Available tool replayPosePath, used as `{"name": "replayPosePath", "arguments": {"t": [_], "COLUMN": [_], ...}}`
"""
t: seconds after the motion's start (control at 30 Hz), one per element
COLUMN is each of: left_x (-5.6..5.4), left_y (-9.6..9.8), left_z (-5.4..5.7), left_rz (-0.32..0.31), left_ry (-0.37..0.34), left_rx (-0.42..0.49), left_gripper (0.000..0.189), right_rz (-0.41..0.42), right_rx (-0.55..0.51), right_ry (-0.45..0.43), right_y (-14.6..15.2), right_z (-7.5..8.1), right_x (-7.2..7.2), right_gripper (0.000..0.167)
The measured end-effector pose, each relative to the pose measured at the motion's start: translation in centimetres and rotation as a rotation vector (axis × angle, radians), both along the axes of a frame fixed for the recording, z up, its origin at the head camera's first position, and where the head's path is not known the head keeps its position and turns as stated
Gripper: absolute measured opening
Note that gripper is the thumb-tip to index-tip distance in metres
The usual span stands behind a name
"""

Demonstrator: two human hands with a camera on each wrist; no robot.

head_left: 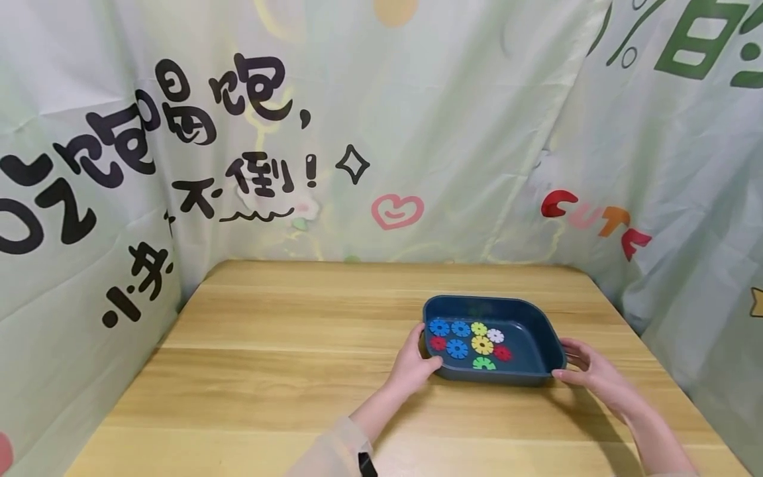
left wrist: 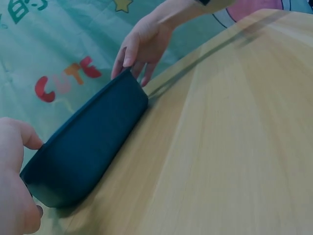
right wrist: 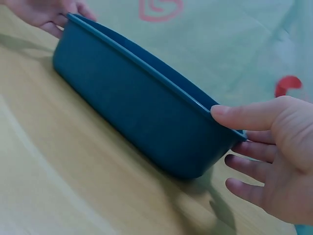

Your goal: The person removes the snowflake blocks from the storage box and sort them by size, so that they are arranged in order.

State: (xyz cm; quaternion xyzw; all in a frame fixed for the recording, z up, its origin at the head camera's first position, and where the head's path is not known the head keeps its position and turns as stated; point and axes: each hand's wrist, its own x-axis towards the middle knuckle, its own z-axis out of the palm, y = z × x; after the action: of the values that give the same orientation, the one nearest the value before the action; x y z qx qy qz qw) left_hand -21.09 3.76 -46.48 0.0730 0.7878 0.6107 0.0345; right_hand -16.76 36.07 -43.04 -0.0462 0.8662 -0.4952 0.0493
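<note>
A dark teal-blue plastic basin (head_left: 518,379) sits on the right half of the table. On its floor lie several notched snowflake discs: blue ones (head_left: 457,349), yellow ones (head_left: 482,345), red ones (head_left: 503,353), a white one (head_left: 495,336) and a green one (head_left: 484,364), mostly toward the left end. My left hand (head_left: 413,363) grips the basin's left end, thumb at the near rim corner. At the opposite end my right hand (head_left: 602,377) holds the basin, its thumb (right wrist: 244,116) on the rim and fingers (right wrist: 252,166) spread beside and below the corner.
The wood-grain table (head_left: 268,344) extends to the left of the basin and in front of it. Pale printed cloth (head_left: 453,132) hangs behind the table and along both sides.
</note>
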Motion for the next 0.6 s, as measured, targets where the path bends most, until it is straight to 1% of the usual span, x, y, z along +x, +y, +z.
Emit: {"name": "replayPosePath", "arguments": {"t": [0.17, 0.43, 0.6], "left_x": [0.6, 1.6, 2.3], "left_y": [-2.8, -7.4, -10.3], "left_z": [0.1, -0.1, 0.0], "left_rz": [0.032, 0.036, 0.045], "left_ry": [-0.006, -0.002, -0.01], "left_rx": [-0.015, 0.044, 0.046], "left_gripper": [0.076, 0.074, 0.072], "right_rz": [-0.005, -0.007, 0.015], "right_rx": [-0.048, -0.082, -0.134], "right_ry": [-0.006, 0.029, 0.038], "right_y": [-2.8, -7.1, -9.7], "right_z": [0.0, -0.6, -0.9], "right_x": [-0.3, -0.4, -0.3], "right_gripper": [0.07, 0.07, 0.07]}}
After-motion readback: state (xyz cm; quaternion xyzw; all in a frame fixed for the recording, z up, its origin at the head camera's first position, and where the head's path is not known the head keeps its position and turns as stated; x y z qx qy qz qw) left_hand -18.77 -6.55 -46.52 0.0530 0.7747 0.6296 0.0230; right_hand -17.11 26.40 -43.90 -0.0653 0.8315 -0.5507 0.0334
